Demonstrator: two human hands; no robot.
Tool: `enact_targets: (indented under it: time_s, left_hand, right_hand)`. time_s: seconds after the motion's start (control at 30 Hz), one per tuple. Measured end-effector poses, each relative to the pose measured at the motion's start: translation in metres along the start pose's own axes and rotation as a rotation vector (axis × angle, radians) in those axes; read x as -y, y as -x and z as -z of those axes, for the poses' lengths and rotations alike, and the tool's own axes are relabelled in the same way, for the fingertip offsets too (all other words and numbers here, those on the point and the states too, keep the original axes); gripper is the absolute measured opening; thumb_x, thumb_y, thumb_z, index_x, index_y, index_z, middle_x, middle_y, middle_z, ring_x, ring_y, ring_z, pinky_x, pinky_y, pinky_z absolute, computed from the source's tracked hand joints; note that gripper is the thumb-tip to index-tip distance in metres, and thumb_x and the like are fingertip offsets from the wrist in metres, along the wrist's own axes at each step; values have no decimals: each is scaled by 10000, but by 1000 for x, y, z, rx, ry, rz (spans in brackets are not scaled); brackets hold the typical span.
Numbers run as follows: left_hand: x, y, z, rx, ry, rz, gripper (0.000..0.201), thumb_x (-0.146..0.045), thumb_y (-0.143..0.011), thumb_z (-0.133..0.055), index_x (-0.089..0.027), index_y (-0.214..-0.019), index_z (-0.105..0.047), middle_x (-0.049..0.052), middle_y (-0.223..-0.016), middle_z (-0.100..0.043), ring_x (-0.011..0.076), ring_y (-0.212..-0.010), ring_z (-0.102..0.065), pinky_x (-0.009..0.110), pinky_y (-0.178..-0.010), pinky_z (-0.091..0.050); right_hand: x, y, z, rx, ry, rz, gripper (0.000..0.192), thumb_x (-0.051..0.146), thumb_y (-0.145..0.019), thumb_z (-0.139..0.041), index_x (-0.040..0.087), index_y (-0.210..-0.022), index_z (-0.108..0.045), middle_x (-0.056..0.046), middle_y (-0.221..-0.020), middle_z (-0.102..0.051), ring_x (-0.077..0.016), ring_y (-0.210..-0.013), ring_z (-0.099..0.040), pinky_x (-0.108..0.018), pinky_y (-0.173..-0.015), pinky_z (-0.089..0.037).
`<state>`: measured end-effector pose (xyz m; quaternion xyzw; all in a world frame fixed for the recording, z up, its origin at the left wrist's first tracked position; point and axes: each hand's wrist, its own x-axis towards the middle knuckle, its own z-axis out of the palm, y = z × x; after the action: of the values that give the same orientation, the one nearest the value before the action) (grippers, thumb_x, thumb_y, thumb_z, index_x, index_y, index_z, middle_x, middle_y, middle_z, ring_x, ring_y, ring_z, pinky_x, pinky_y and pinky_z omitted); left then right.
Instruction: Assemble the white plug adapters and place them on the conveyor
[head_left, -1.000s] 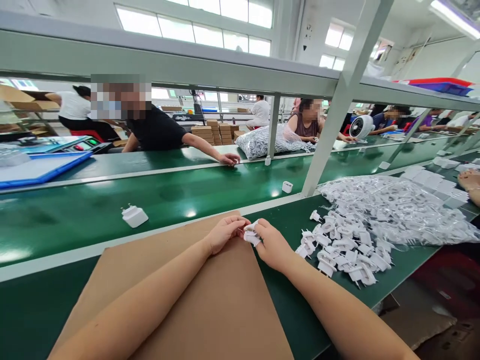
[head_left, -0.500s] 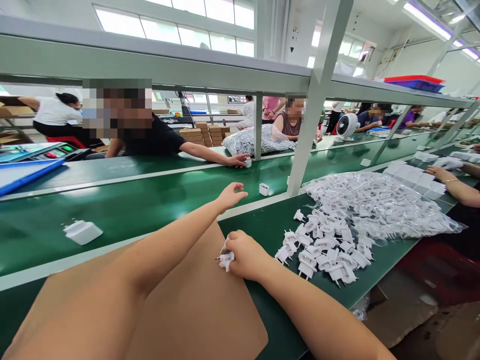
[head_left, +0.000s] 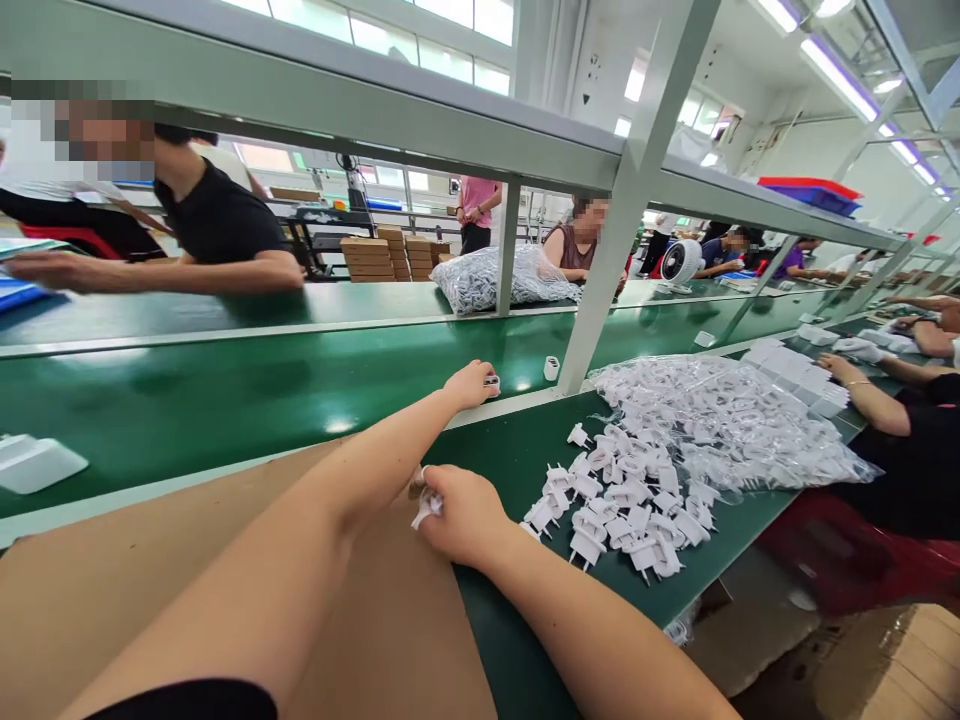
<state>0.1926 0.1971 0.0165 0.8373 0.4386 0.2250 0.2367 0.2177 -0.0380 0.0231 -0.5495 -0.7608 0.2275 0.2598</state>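
Note:
My left hand [head_left: 469, 383] reaches over the green conveyor belt [head_left: 360, 365], its fingers closed round a small white charger block [head_left: 492, 385] with dark slots in its end. Nearer to me, my right hand [head_left: 465, 512] is closed on a white plug piece [head_left: 427, 508], partly hidden by the fingers. To the right of it lies a loose pile of white plug adapters [head_left: 622, 495] with metal pins. Beneath my arms spreads a brown cardboard sheet [head_left: 390, 610].
A clear bag of white plug parts [head_left: 720, 415] lies behind the pile. Another white block [head_left: 551, 368] stands on the belt by a metal post [head_left: 600, 260]; a larger charger [head_left: 37, 463] is far left. Co-workers [head_left: 217, 225] sit across and at right.
My left hand has closed on a charger block on the belt. The co-worker opposite has drawn the arm back to the left. My view has shifted, and the larger charger now sits further left.

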Motion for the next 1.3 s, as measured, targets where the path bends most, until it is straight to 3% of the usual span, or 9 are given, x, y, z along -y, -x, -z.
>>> enact_targets:
  time_s: [0.1,0.17,0.3,0.43,0.6,0.77,0.87,1.07,1.3]
  left_hand:
    - [11,32,18,-63,-20,-10,293,-345,-823,-740,-180,-1061,-696,113,-1153,-645,281,-1036,-656,382,-962,-502]
    - [20,61,34,-107,-20,-19,299,-377,-828,-732,-185,-1054,-694,96,-1113,-653,268,-1008,-648,378,-944,-502]
    - [33,131,68,-137,45,-11,319,-417,-780,-757,-202,-1009,-701,59,-1007,-687,242,-900,-641,355,-840,-502]
    - [29,201,77,-112,171,34,315,-432,-772,-746,-209,-991,-701,38,-928,-695,210,-785,-612,324,-724,-468]
    - [14,257,56,-60,348,39,296,-391,-780,-766,-210,-1010,-725,45,-920,-681,205,-782,-605,312,-699,-455]
    - [19,271,41,-70,443,42,288,-430,-786,-788,-201,-945,-717,38,-879,-600,187,-719,-550,314,-658,-438]
    - [25,271,39,-67,489,18,269,-441,-797,-781,-198,-815,-667,18,-834,-558,167,-688,-528,308,-648,-429]
    - [27,270,41,-57,511,15,258,-402,-806,-782,-197,-765,-630,15,-831,-557,159,-691,-534,313,-659,-432]
    - [27,269,42,-45,540,30,268,-406,-792,-792,-197,-738,-634,14,-824,-551,158,-690,-539,311,-654,-432]
  right_hand:
    - [0,-3,-3,-132,-290,-72,174,134,-779,-653,231,-916,-699,-7,-943,-716,-166,-809,-643,-269,-714,-484]
    - [-4,-7,-3,-148,-530,-158,144,204,-757,-736,214,-899,-711,-14,-888,-729,-168,-774,-663,-282,-718,-521]
    - [-11,-15,5,-91,-928,-250,390,269,-601,-863,189,-957,-727,-33,-869,-763,-190,-795,-705,-306,-731,-560]
    - [-14,-19,14,-151,-998,-225,378,333,-590,-865,180,-918,-754,-56,-927,-776,-183,-826,-689,-300,-746,-543]
    - [-10,-17,11,-109,-858,-166,394,474,-675,-841,192,-930,-739,-60,-922,-740,-193,-823,-653,-335,-779,-535]
    - [3,-3,7,-196,-184,172,178,291,-890,-631,219,-1026,-721,-81,-951,-648,-229,-882,-614,-375,-817,-522]
    - [11,5,6,-164,90,338,285,132,-873,-537,216,-1100,-687,-93,-970,-604,-253,-918,-578,-385,-803,-510]
    - [14,5,2,-115,268,374,399,13,-827,-487,221,-1135,-631,-103,-1018,-592,-279,-959,-544,-400,-798,-492]
    - [18,0,1,-107,299,373,262,41,-880,-499,231,-1009,-626,-86,-976,-590,-272,-923,-517,-387,-771,-461]
